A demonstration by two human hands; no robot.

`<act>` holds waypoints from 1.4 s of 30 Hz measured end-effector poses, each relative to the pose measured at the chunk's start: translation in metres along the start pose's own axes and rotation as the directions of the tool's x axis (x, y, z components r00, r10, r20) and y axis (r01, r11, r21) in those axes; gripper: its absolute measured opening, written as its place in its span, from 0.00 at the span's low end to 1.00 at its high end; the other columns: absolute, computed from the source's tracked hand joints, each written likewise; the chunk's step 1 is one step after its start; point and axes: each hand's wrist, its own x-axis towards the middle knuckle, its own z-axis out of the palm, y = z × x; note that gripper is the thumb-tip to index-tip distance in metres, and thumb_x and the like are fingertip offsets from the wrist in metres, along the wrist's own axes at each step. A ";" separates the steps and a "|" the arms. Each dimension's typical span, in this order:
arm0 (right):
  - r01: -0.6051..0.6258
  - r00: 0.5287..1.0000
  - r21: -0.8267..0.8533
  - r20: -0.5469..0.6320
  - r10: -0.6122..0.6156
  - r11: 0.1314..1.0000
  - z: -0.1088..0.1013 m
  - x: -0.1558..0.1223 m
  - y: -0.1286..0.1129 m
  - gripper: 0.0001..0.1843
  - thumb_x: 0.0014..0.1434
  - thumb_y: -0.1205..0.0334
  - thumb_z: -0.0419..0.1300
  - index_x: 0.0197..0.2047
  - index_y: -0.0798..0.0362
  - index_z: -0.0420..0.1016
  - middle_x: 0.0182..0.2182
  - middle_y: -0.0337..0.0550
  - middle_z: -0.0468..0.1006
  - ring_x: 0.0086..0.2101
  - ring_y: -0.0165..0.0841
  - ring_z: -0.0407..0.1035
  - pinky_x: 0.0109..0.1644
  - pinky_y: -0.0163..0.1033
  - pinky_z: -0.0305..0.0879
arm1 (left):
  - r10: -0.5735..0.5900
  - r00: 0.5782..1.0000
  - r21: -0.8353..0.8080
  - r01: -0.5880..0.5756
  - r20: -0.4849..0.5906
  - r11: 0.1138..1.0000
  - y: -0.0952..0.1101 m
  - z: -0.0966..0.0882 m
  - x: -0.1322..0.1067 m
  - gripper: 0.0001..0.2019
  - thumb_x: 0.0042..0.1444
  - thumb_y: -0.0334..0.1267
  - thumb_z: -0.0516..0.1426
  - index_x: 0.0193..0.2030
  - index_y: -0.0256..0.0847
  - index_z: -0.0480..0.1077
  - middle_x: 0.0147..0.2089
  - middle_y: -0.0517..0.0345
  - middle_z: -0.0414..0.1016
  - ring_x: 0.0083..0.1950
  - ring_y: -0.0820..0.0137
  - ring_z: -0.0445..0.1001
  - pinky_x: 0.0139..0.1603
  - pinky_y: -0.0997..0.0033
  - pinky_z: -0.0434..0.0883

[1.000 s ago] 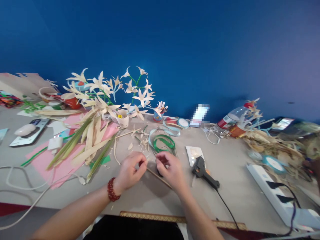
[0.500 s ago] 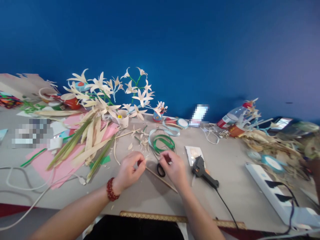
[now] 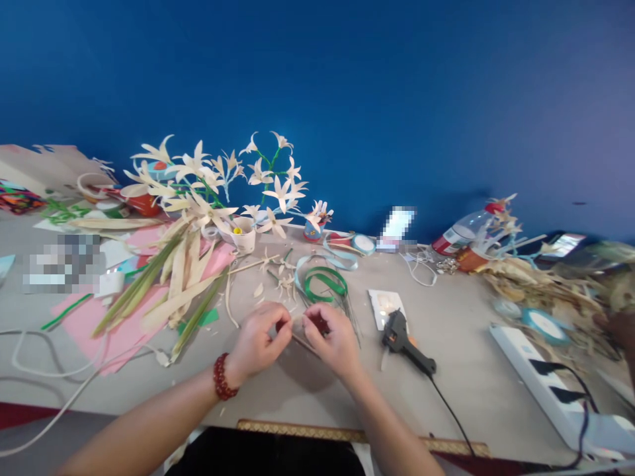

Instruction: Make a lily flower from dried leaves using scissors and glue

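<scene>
My left hand, with a red bead bracelet at its wrist, is closed in a pinch above the table. Close by, my right hand pinches too, thumb against curled fingers. A faint pale wisp shows between the two sets of fingertips, too thin and blurred to name. Below the hands lies a thin stick, partly covered by my right hand. A loop of green ribbon and several thin wires lie just beyond my right hand. Small pale flowers rest on the table beyond my left hand.
On the right are a black glue gun, a white packet and a white power strip. Dried husks and pink paper cover the left. Husk flowers stand at the back, near a white cup.
My right hand has moved left, closer to my left hand, and now covers more of the stick and the black ring seen beside it. My left hand has barely shifted.
</scene>
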 end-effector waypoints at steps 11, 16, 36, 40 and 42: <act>0.219 0.975 -0.201 0.001 -0.224 0.955 0.004 -0.002 -0.007 0.05 0.59 0.68 0.55 0.32 0.52 0.68 0.25 0.39 0.73 0.25 0.30 0.66 0.30 0.33 0.59 | 0.041 0.999 0.004 -0.041 0.004 0.999 0.005 0.003 0.003 0.06 0.58 0.30 0.51 0.30 0.41 0.63 0.31 0.57 0.69 0.36 0.67 0.67 0.41 0.66 0.64; 0.271 0.960 -0.186 -0.022 -0.280 0.944 0.004 -0.005 -0.005 0.06 0.59 0.69 0.55 0.31 0.52 0.68 0.24 0.40 0.72 0.26 0.31 0.65 0.31 0.35 0.59 | 0.053 0.999 0.021 -0.053 0.003 0.998 0.002 0.003 0.002 0.07 0.57 0.30 0.51 0.28 0.41 0.63 0.30 0.57 0.69 0.36 0.66 0.67 0.41 0.66 0.65; 0.252 0.940 -0.191 -0.184 -0.287 0.949 0.000 -0.009 0.001 0.05 0.59 0.68 0.56 0.31 0.51 0.68 0.25 0.41 0.73 0.25 0.31 0.66 0.30 0.36 0.63 | -0.002 0.999 0.067 0.004 -0.037 0.998 -0.002 -0.001 0.008 0.06 0.56 0.31 0.52 0.28 0.41 0.65 0.28 0.58 0.69 0.34 0.67 0.68 0.40 0.67 0.66; 0.227 0.927 -0.171 -0.262 -0.266 0.959 -0.002 -0.008 0.001 0.06 0.59 0.69 0.56 0.30 0.51 0.68 0.25 0.40 0.73 0.25 0.32 0.68 0.30 0.36 0.64 | -0.044 0.997 -0.008 0.044 -0.062 0.999 -0.006 -0.007 0.010 0.06 0.58 0.31 0.50 0.32 0.40 0.67 0.30 0.57 0.71 0.34 0.68 0.70 0.39 0.68 0.66; 0.235 0.934 -0.155 -0.236 -0.267 0.959 0.000 -0.009 0.001 0.05 0.58 0.69 0.56 0.31 0.51 0.68 0.25 0.40 0.73 0.25 0.31 0.67 0.30 0.35 0.63 | -0.012 1.000 -0.066 0.010 -0.021 0.998 -0.002 -0.006 0.010 0.04 0.59 0.33 0.52 0.36 0.39 0.68 0.34 0.56 0.72 0.37 0.67 0.71 0.42 0.68 0.67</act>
